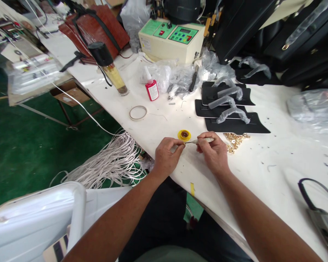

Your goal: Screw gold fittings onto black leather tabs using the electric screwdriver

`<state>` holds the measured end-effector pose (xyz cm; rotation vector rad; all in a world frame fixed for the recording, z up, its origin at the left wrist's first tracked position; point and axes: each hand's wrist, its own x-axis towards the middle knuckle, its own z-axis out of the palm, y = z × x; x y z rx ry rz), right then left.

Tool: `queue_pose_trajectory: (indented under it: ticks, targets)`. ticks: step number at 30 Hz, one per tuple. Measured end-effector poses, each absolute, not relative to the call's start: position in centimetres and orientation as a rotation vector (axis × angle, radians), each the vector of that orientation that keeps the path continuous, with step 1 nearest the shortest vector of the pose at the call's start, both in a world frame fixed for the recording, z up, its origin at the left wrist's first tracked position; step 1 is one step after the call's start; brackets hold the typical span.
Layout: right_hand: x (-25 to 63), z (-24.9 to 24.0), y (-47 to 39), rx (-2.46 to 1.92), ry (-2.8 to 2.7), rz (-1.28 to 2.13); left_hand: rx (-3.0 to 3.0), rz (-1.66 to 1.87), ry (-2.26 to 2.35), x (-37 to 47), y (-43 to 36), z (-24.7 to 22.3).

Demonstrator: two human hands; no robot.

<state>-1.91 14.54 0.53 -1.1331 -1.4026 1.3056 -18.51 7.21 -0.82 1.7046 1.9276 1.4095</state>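
Observation:
My left hand (166, 155) pinches a small gold-coloured metal piece (184, 143) between thumb and forefinger, partly hidden by the fingertips. In my right hand (213, 152) is a thin pointed tool with a pale handle (207, 139), held like a pen. Its tip reaches the piece at my left fingertips; whether they touch, I cannot tell. Just beyond the fingertips sits a small round yellow dish (179, 136) with a brown centre. A heap of shiny gold metal fittings (235, 142) lies beside my right hand.
Black panels (235, 124) with plastic-wrapped handles lie beyond the fittings. A red glue bottle (152, 91), a tape ring (138, 113) and a drink bottle (116, 78) stand or lie to the left. Behind is a control box (171, 42). White cord (106, 160) hangs off the left edge.

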Motion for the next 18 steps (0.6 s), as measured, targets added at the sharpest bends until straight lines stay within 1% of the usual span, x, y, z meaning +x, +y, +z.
queue_pose_trajectory:
  ticks: [18]
  targets:
    - [-1.86, 0.54, 14.39, -1.142, -1.431, 1.222, 1.573, 1.389, 1.919, -18.58, 7.18, -0.22]
